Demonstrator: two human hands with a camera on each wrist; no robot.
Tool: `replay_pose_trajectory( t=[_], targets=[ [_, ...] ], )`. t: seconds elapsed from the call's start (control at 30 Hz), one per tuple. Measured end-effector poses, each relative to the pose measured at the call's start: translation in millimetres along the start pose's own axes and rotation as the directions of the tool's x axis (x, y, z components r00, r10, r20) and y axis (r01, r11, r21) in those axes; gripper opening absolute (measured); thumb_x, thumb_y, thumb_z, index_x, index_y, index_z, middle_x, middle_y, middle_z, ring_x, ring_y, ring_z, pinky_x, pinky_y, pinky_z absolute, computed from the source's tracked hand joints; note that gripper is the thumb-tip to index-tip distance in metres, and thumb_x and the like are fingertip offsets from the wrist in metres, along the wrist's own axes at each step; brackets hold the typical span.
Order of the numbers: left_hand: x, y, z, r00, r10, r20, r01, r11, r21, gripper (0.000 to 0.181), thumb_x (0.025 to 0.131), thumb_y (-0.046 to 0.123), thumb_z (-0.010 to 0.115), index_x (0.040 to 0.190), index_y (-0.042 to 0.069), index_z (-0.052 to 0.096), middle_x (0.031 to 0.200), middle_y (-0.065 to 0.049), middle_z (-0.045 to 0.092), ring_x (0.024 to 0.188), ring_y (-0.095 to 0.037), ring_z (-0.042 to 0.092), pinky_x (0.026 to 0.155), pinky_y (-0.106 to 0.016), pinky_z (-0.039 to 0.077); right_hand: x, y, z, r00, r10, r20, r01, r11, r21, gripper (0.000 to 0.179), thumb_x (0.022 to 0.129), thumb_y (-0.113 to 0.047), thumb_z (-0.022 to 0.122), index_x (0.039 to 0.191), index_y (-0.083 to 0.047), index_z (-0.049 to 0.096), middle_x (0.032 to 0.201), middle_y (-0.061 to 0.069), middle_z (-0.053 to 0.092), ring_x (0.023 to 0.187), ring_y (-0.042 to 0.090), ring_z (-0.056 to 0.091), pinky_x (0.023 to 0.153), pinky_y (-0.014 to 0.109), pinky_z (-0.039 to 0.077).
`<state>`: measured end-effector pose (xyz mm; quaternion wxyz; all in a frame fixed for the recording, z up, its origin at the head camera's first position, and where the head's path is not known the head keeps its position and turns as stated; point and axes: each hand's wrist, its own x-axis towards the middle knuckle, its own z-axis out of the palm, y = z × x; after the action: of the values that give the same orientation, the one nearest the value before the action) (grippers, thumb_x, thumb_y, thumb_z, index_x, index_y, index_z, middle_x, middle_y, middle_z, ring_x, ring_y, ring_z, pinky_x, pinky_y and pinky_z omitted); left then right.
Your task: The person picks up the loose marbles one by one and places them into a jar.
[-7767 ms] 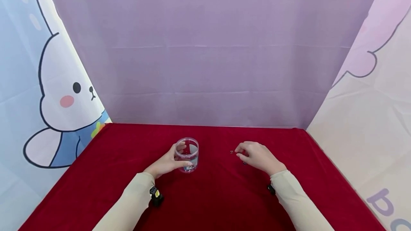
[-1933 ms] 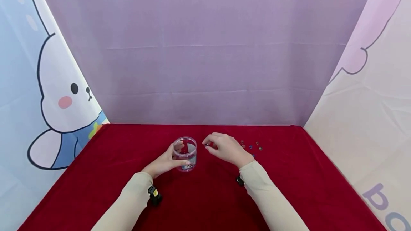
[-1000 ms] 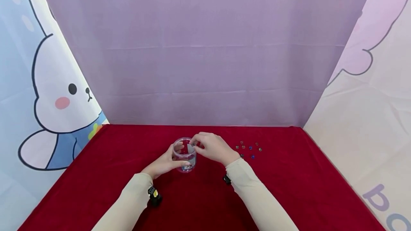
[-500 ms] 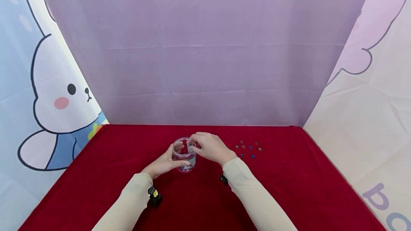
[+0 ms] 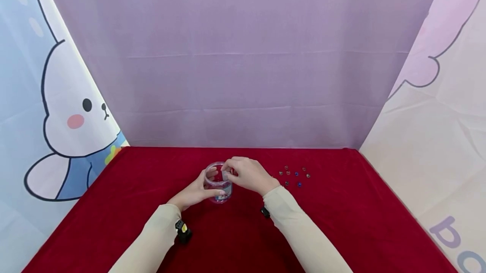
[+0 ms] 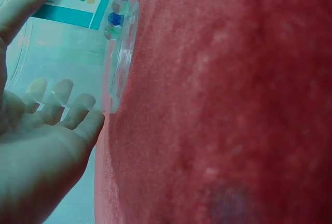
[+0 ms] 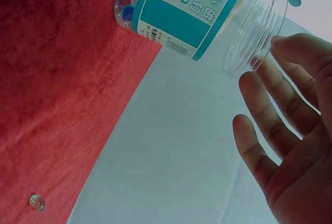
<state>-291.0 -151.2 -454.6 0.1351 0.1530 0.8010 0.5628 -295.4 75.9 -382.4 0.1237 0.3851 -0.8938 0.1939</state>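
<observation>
A clear plastic jar (image 5: pixel 220 200) with a teal and white label stands upright on the red cloth. My left hand (image 5: pixel 195 192) grips its side, thumb in front and fingers behind. Several glass marbles (image 6: pixel 115 18), blue, clear and greenish, lie on the jar's floor in the left wrist view. The thumb and fingertips of my right hand (image 5: pixel 248 174) are at the jar's mouth, over the rim. In the right wrist view, that hand (image 7: pixel 306 115) has its fingers loosely extended, and no marble shows between them. The rim and thumb partly hide its index fingertip.
Several loose marbles (image 5: pixel 297 174), clear, greenish and blue, lie scattered on the red cloth (image 5: pixel 322 214) right of the right hand. A purple curtain (image 5: pixel 243 74) hangs behind the table, and printed cloths flank both sides.
From the loose marbles, my right hand has moved left to the jar's mouth with a small marble at its fingertips; now no marble shows there. My left hand still holds the jar in place.
</observation>
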Motion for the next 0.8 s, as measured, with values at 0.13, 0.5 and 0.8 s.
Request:
replay_pose_trajectory(
  t=[0.13, 0.5, 0.8],
  targets=[
    [-0.1, -0.4, -0.3, 1.0, -0.002, -0.003, 0.002, 1.0, 0.001, 0.09, 0.088, 0.031, 0.079, 0.155, 0.015, 0.021, 0.157, -0.009, 0.029, 0.137, -0.032, 0.034, 0.108, -0.055, 0.038, -1.1, 0.0, -0.6, 1.0, 0.0, 0.005, 0.0, 1.0, -0.018, 0.016, 0.094, -0.021, 0.073, 0.11, -0.018, 0.072, 0.1, -0.005, 0.067, 0.085, 0.006, 0.061, 0.072, 0.017, 0.051],
    [0.7, -0.6, 0.3, 1.0, -0.006, -0.005, 0.006, 1.0, 0.004, 0.091, 0.087, 0.032, 0.08, 0.155, 0.016, 0.022, 0.158, -0.01, 0.029, 0.137, -0.033, 0.035, 0.107, -0.056, 0.039, -6.1, 3.1, -5.0, 1.0, 0.001, 0.01, -0.001, 0.999, -0.033, 0.021, 0.094, -0.025, 0.073, 0.113, -0.016, 0.071, 0.104, -0.004, 0.069, 0.091, 0.01, 0.065, 0.077, 0.021, 0.054],
    [2.3, -1.9, 0.6, 1.0, -0.009, -0.012, 0.009, 1.0, 0.012, 0.089, 0.087, 0.032, 0.08, 0.154, 0.015, 0.023, 0.157, -0.01, 0.03, 0.134, -0.032, 0.038, 0.106, -0.056, 0.039, -12.5, 6.8, -9.7, 1.0, -0.006, -0.006, 0.006, 1.0, -0.024, 0.018, 0.093, -0.023, 0.074, 0.11, -0.017, 0.073, 0.103, -0.005, 0.068, 0.089, 0.012, 0.066, 0.077, 0.023, 0.054]
  ],
)
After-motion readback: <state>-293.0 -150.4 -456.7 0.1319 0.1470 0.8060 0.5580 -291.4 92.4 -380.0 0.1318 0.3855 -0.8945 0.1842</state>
